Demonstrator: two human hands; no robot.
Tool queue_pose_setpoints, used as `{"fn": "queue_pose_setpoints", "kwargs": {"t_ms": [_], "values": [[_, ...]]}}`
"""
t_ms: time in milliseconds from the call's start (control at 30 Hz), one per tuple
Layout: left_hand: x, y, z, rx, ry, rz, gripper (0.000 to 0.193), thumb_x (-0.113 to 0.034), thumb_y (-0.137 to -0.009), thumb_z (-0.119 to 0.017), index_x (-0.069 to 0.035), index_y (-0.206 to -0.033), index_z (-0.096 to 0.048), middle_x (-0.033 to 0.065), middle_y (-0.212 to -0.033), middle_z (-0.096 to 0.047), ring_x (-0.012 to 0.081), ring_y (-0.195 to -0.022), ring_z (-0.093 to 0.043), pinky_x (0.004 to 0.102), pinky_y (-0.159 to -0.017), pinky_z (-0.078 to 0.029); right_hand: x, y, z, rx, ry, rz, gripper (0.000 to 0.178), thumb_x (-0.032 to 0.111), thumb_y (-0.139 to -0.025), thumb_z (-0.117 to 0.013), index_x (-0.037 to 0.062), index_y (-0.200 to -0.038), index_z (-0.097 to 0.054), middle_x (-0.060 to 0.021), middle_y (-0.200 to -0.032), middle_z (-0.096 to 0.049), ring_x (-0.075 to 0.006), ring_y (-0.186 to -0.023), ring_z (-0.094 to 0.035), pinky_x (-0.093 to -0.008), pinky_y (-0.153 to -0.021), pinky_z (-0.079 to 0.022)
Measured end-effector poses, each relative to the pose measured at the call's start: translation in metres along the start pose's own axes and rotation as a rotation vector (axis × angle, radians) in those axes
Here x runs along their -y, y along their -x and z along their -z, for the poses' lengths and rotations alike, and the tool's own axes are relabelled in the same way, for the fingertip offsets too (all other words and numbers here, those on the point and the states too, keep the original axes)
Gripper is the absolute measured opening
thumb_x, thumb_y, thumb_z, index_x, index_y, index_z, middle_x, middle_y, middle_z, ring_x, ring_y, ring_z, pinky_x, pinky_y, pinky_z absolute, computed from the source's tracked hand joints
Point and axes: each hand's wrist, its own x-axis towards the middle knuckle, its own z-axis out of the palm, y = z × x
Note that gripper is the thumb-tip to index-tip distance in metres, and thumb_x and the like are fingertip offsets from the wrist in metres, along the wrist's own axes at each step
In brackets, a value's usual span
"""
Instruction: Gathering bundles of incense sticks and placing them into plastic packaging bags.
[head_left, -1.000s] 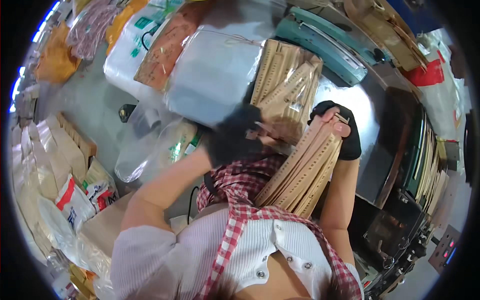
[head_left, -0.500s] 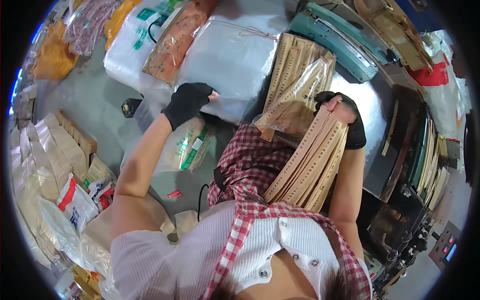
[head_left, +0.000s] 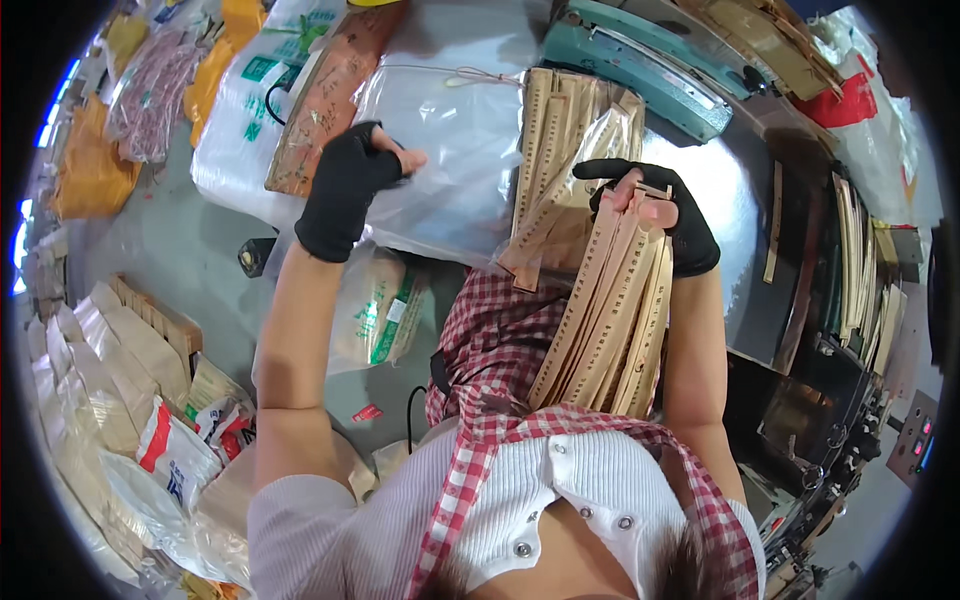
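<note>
While the right hand (head_left: pixel 690 225) is gripping a thick bundle of tan strips (head_left: pixel 605 310) by its upper end, right of the centre of the frame, the left hand (head_left: pixel 350 195) is hovering left of the upper centre with its fingers curling inward. Whether those fingers are pinching any thin film, I cannot tell. Both hands are wearing black gloves that are leaving the fingertips bare. Rows of small dark marks are running along the strips, whose lower ends are fanning out and reaching down to the red-and-white checked apron (head_left: pixel 500 340). The right forefinger is sticking out toward the left, over a clear bag of strips (head_left: pixel 535 170) that is lying just beside the bundle; one strip's end is poking out at its bottom.

Near the left fingertips, a stack of clear plastic sheets (head_left: pixel 450 130) is filling the upper centre, with an orange-brown board (head_left: pixel 325 120) lying along its left side. A white plastic pack (head_left: pixel 225 150) is sitting further left, and a clear bag with a green label (head_left: pixel 365 320) is resting below the left hand. A long teal machine (head_left: pixel 640 75) is standing at the upper right, and a single strip (head_left: pixel 772 220) is lying on a dark surface right of the right hand.
</note>
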Motion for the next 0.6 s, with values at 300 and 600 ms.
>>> {"fn": "queue_pose_setpoints", "kwargs": {"t_ms": [300, 600], "values": [[-0.035, 0.003, -0.093, 0.212, 0.524, 0.204, 0.018, -0.016, -0.086, -0.067, 0.000, -0.093, -0.067, 0.0058, -0.087, -0.067, 0.0120, -0.077, -0.064, 0.0256, -0.073, -0.053, 0.002, -0.023, -0.019, 0.096, 0.095, -0.095, 0.028, 0.019, -0.079, -0.068, 0.0011, -0.101, -0.065, -0.0023, -0.086, -0.064, -0.0087, -0.077, -0.057, -0.0222, -0.068, -0.045], [-0.027, 0.007, -0.114, -0.128, 0.555, 0.046, 0.009, -0.014, -0.094, -0.055, -0.005, -0.092, -0.052, -0.0008, -0.067, -0.050, 0.0120, -0.064, -0.057, 0.0256, -0.057, -0.049, -0.020, 0.000, 0.020, -0.143, -0.006, -0.127, 0.027, 0.028, -0.072, -0.066, 0.0027, -0.080, -0.063, -0.0043, -0.078, -0.061, -0.0140, -0.072, -0.056, -0.0272, -0.067, -0.044]]}}
